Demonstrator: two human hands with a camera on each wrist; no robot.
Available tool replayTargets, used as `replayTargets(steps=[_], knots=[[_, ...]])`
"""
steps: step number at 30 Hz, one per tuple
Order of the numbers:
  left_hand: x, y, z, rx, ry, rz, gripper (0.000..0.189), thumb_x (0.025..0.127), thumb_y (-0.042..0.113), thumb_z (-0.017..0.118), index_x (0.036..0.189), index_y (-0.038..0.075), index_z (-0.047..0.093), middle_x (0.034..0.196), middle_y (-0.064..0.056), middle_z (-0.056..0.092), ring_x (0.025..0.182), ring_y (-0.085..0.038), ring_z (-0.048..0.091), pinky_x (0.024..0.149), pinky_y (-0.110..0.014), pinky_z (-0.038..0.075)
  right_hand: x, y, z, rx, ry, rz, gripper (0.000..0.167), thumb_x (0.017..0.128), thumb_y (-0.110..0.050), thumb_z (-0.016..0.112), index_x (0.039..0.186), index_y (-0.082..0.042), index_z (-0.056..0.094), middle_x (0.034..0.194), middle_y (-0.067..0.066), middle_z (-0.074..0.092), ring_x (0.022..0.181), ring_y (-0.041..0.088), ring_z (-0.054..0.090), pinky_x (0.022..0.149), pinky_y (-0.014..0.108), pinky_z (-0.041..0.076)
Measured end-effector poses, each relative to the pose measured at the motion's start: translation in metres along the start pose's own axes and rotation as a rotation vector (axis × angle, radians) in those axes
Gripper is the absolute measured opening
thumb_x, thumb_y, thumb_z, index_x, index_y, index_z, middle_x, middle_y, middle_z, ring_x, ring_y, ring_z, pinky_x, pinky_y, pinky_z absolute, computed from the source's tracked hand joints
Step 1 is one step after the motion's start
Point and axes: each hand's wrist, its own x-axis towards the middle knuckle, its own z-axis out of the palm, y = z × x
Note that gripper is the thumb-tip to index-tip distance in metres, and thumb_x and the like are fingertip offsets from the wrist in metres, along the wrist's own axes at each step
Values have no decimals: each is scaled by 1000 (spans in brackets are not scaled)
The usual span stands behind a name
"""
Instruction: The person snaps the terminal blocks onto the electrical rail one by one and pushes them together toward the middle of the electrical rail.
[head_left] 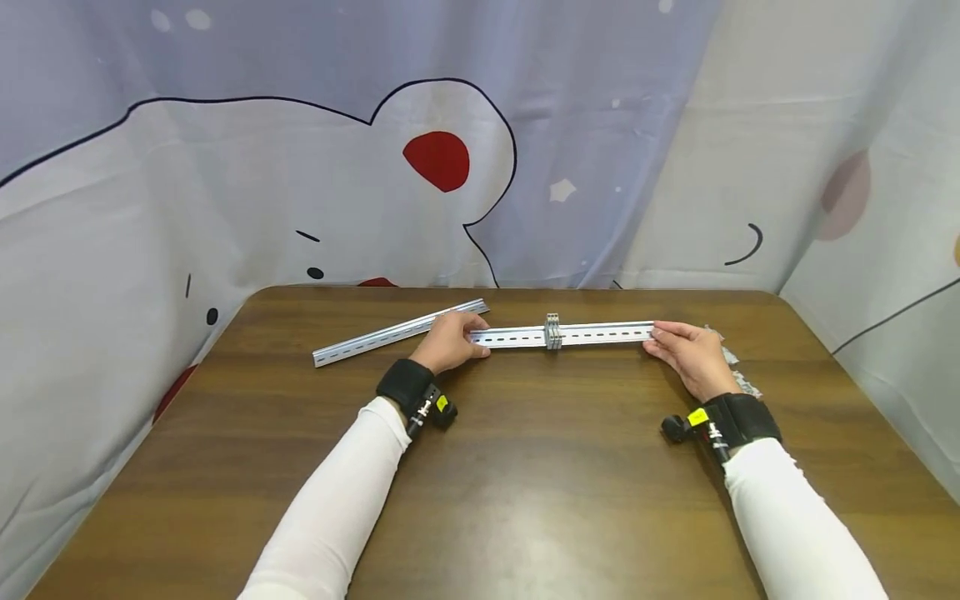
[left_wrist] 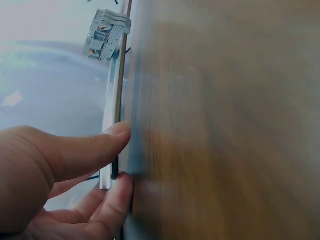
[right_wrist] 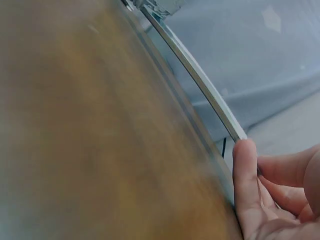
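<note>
Rail (head_left: 603, 333) is bridging the two hands on the twelve o'clock side of the counter (head_left: 510, 467), with a stack of blocks (head_left: 553, 332) sitting across it near the middle. The left hand (head_left: 450, 340) is pinching the end at the blocks' nine o'clock, the right hand (head_left: 693, 358) the end at three; each grip is clamping the rail between thumb and fingers, probably because holding both ends is steadying so long a strip and leaving its middle free. It is perhaps hovering just clear of the counter, though blur in the wrist views is making that unsure. A spare rail (head_left: 367, 342) is slanting from nine to one o'clock about the left hand, apparently set aside. Loose parts (head_left: 746, 383) are lying at the right hand's four o'clock, presumably for easy reach.
</note>
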Motion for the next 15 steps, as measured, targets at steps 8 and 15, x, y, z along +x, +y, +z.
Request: replayTargets(steps=[8,15], knots=[[30,12,19,40,114,-20,40,78,4,79,117,3,71,94,-15,68,82,-23,60,74,-32,46,22,6,3,-105,263,-113,42,91,6,61,130,17,50,83,0,67,68,7,69,70,21,55],[50,19,23,133,175,-50,33,77,5,80,110,4,74,108,-9,73,107,-26,64,93,-35,48,26,2,8,-265,378,-103,41,87,4,64,127,13,56,80,0,64,60,8,68,65,24,56]])
